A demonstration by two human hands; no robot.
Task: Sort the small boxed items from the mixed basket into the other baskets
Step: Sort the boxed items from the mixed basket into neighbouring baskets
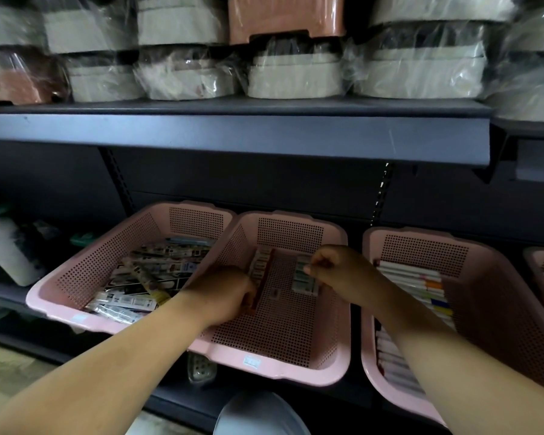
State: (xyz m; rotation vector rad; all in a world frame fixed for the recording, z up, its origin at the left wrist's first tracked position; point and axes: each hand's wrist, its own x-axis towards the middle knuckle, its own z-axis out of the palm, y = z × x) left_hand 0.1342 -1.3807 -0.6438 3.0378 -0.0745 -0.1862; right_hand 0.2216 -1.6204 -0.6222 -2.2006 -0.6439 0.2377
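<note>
3 pink perforated baskets (dotted with tiny holes) sit on a dark grey-blue shelf; red-edged boxes inside.

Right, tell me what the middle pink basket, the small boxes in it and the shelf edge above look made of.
Middle pink basket: moulded plastic, matte with a slight sheen; regular perforated holes, rounded rim.
Small boxes: likely printed card; flat faces, straight edges; finish too blurred to tell.
Shelf edge: probably painted sheet metal, satin dark grey; folded lip, fine scratches.

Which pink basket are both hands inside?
The middle basket: the left hand and right hand both grip small boxes inside it. The left basket is jumbled full; the right basket holds pens.
</note>
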